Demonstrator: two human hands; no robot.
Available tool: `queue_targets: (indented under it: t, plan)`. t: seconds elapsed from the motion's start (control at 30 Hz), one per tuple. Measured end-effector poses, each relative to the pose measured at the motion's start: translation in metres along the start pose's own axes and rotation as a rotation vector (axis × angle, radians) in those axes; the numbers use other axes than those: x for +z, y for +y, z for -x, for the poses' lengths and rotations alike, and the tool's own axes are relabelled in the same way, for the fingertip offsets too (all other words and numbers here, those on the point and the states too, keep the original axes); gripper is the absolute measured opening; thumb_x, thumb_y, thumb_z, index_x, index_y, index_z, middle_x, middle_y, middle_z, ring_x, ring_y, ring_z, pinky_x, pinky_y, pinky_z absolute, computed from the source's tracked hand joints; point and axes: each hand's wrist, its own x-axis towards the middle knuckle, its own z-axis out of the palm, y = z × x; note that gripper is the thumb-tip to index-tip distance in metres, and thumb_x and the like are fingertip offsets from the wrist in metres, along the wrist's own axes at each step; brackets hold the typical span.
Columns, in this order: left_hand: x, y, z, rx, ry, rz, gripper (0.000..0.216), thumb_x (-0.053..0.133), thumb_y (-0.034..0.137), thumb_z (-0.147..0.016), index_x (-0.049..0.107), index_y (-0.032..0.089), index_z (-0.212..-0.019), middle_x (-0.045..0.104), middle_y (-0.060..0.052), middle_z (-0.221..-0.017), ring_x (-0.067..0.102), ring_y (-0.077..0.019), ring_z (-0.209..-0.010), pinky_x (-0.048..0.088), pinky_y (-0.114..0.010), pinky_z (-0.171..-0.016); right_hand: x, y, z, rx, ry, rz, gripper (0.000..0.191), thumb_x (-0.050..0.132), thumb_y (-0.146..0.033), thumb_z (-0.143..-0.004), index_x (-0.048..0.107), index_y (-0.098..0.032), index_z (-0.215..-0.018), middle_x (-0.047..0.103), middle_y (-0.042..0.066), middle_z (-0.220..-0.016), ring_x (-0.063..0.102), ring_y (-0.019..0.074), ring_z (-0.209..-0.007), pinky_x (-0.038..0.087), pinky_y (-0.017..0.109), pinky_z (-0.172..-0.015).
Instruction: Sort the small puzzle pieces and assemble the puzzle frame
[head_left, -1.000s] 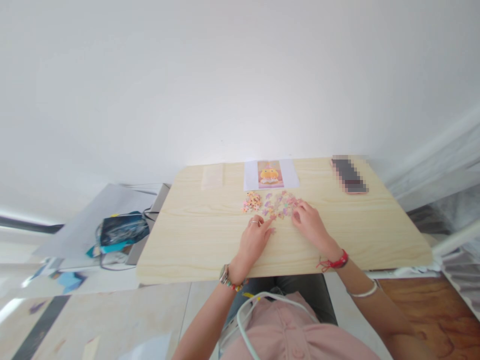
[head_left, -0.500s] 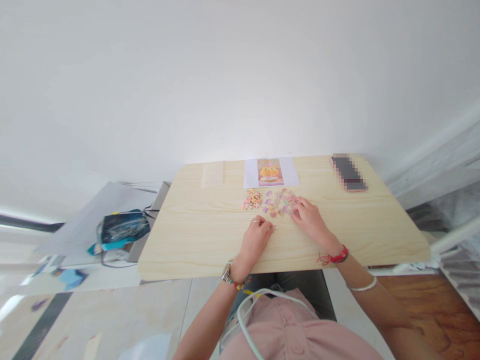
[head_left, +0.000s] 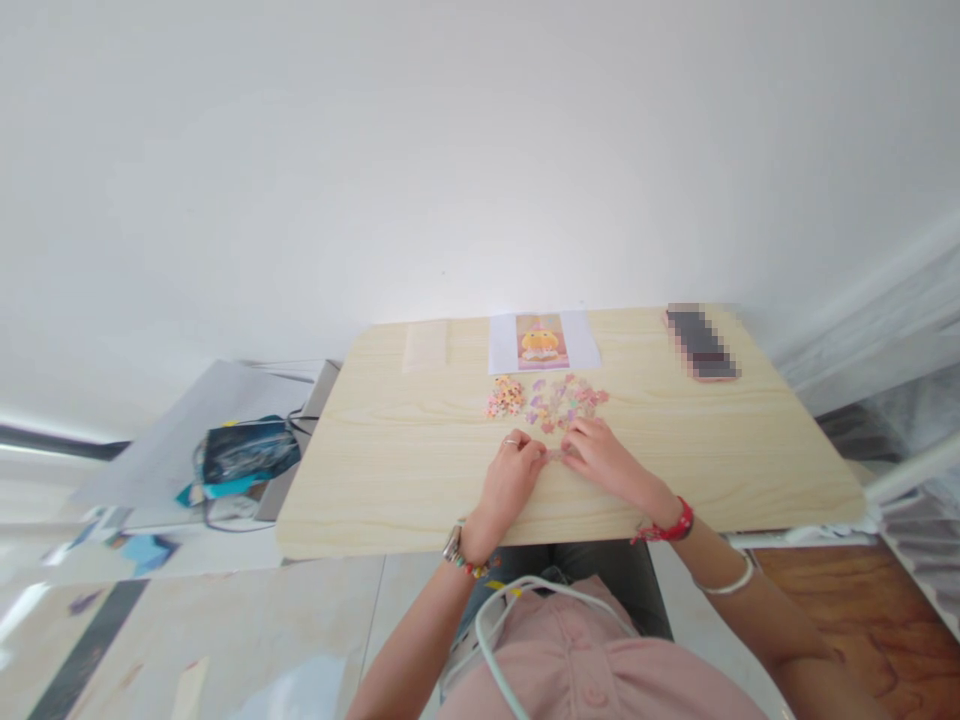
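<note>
Between my two hands, small pale pink jigsaw pieces (head_left: 553, 455) lie at the fingertips, low over the table. My left hand (head_left: 514, 472) is closed, pinching at the left end of them. From the right, my right hand (head_left: 600, 455) pinches at the other end; its fingertips partly cover what it holds. Just beyond the hands spreads a loose pile of pink and purple jigsaw pieces (head_left: 562, 398). A tighter heap of orange and yellow jigsaw pieces (head_left: 506, 396) sits to its left.
A printed picture sheet (head_left: 502, 345) with a yellow figure lies at the back of the wooden table (head_left: 360, 470). A clear plastic sheet or bag (head_left: 425, 346) is left of it. A phone (head_left: 701, 345), pixelated, rests at the back right. A dark bag (head_left: 251, 455) stands beyond the left edge.
My right hand has moved left and nearer to me, from the pink and purple pile to my left fingertips. My left hand has stayed almost in place.
</note>
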Motion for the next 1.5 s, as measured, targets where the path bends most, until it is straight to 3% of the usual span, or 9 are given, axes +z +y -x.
queue_targets:
  t: [0.23, 0.5, 0.77, 0.9, 1.07, 1.33, 1.5]
  plan:
    - [0.000, 0.001, 0.001, 0.022, 0.008, -0.058, 0.018, 0.045, 0.017, -0.081, 0.060, 0.018, -0.092, 0.049, -0.005, -0.090, 0.049, -0.0147, -0.084, 0.043, -0.026, -0.076, 0.003, 0.004, -0.002, 0.047, -0.003, -0.057, 0.005, 0.060, -0.022, -0.075, 0.060, -0.016, -0.075, 0.056, 0.005, -0.085, 0.052, 0.0191, -0.084, 0.035, 0.035, -0.079]
    - [0.003, 0.001, 0.007, 0.166, -0.043, -0.273, 0.023, 0.044, 0.016, -0.083, 0.057, 0.026, -0.099, 0.047, -0.003, -0.093, 0.045, -0.0148, -0.087, 0.043, -0.024, -0.074, 0.008, 0.007, -0.005, 0.120, 0.054, -0.210, 0.004, 0.065, -0.019, -0.069, 0.062, -0.017, -0.067, 0.058, 0.003, -0.075, 0.054, 0.0163, -0.074, 0.039, 0.032, -0.074]
    - [0.004, 0.004, 0.007, 0.168, -0.044, -0.309, 0.021, 0.041, 0.017, -0.085, 0.058, 0.023, -0.096, 0.048, -0.004, -0.091, 0.046, -0.0146, -0.084, 0.044, -0.024, -0.073, 0.008, 0.005, 0.008, 0.081, 0.136, -0.216, 0.011, 0.053, -0.018, -0.079, 0.063, -0.019, -0.074, 0.058, 0.004, -0.079, 0.055, 0.0175, -0.079, 0.040, 0.035, -0.081]
    - [0.005, 0.000, 0.006, 0.160, -0.001, -0.229, 0.025, 0.040, 0.016, -0.085, 0.057, 0.024, -0.100, 0.048, -0.004, -0.093, 0.048, -0.0142, -0.084, 0.045, -0.024, -0.073, -0.002, 0.021, 0.018, 0.160, 0.229, -0.233, 0.014, 0.050, -0.018, -0.080, 0.063, -0.018, -0.084, 0.058, 0.006, -0.084, 0.055, 0.0175, -0.081, 0.044, 0.031, -0.076]
    - [0.000, -0.006, 0.005, 0.143, 0.113, -0.186, 0.024, 0.038, 0.018, -0.085, 0.058, 0.020, -0.099, 0.050, -0.006, -0.091, 0.049, -0.0144, -0.082, 0.046, -0.026, -0.073, -0.016, 0.042, 0.023, 0.271, 0.300, -0.201, 0.015, 0.048, -0.021, -0.081, 0.063, -0.019, -0.082, 0.059, 0.005, -0.084, 0.056, 0.0170, -0.081, 0.043, 0.031, -0.077]
    - [-0.011, -0.013, 0.002, 0.113, 0.159, -0.186, 0.023, 0.040, 0.018, -0.084, 0.058, 0.018, -0.098, 0.051, -0.006, -0.090, 0.051, -0.0146, -0.081, 0.048, -0.027, -0.073, -0.013, 0.039, 0.006, 0.240, 0.241, -0.175, 0.016, 0.048, -0.018, -0.080, 0.063, -0.019, -0.077, 0.057, 0.005, -0.083, 0.055, 0.0176, -0.082, 0.043, 0.032, -0.077]
    - [-0.012, -0.013, 0.003, 0.093, 0.150, -0.192, 0.022, 0.041, 0.017, -0.084, 0.059, 0.018, -0.096, 0.051, -0.006, -0.089, 0.051, -0.0142, -0.081, 0.047, -0.027, -0.074, -0.006, 0.026, -0.006, 0.161, 0.157, -0.123, 0.012, 0.052, -0.020, -0.078, 0.063, -0.018, -0.085, 0.057, 0.006, -0.087, 0.053, 0.0191, -0.088, 0.042, 0.033, -0.080]
